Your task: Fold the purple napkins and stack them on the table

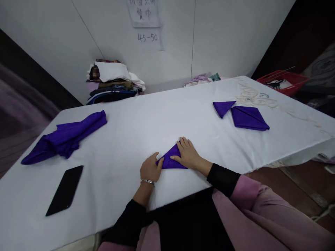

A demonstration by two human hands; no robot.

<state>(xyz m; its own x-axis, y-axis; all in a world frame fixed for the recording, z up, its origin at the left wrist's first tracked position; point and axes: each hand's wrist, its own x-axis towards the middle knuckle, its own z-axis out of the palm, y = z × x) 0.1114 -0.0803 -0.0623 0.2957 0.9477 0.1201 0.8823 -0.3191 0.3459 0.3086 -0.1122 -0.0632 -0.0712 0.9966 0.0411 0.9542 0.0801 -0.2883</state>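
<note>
On the near side of the table, your left hand thumbs the left tip of a purple cloth, pinch unclear; your right hand spreads flat across it. Far right, a red basket holds something black.

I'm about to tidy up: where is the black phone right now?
In the head view, the black phone lies lower left on the white tablecloth, below the crumpled purple cloth and left of the left hand.

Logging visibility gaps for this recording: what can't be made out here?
Head view, handled cloth: parts covered by the left hand and right hand.
Head view, upper sign: top line cut by the picture's upper edge.
Head view, red basket: dark item inside too small and dim to name.
</note>
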